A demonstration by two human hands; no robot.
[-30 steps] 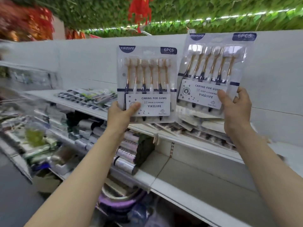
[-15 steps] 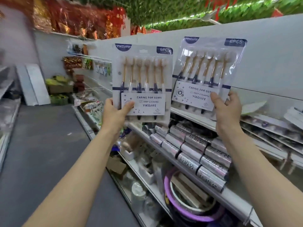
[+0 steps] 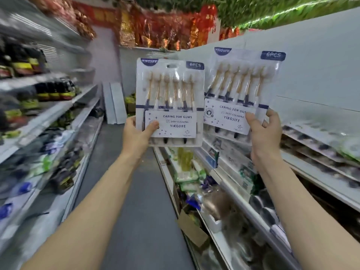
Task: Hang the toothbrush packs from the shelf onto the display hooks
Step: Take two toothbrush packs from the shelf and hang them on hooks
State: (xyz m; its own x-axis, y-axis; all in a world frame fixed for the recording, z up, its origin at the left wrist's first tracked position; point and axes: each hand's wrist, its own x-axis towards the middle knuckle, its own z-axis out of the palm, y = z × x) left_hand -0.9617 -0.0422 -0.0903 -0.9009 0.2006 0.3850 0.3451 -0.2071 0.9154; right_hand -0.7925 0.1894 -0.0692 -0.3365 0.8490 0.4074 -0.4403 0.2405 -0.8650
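Head cam shows both packs already off the shelf, one per hand, held upright with long axis vertical. Left hand (image 3: 139,136) pinches the left toothbrush pack (image 3: 169,102) at its bottom corner, thumb on front; right hand (image 3: 264,131) pinches the right toothbrush pack (image 3: 243,90), tilted a bit. Hang hole (image 3: 171,66) sits at the top, well above the grip. No display hooks visible, just a blurry aisle floor (image 3: 136,211) and the shelf (image 3: 321,184) on the right, so I'd guess walking comes first.

Bright, even light overhead; left shelves (image 3: 44,114) smear with motion blur, edges bow outward, glare sheens the sharper toothbrush packs (image 3: 169,102).
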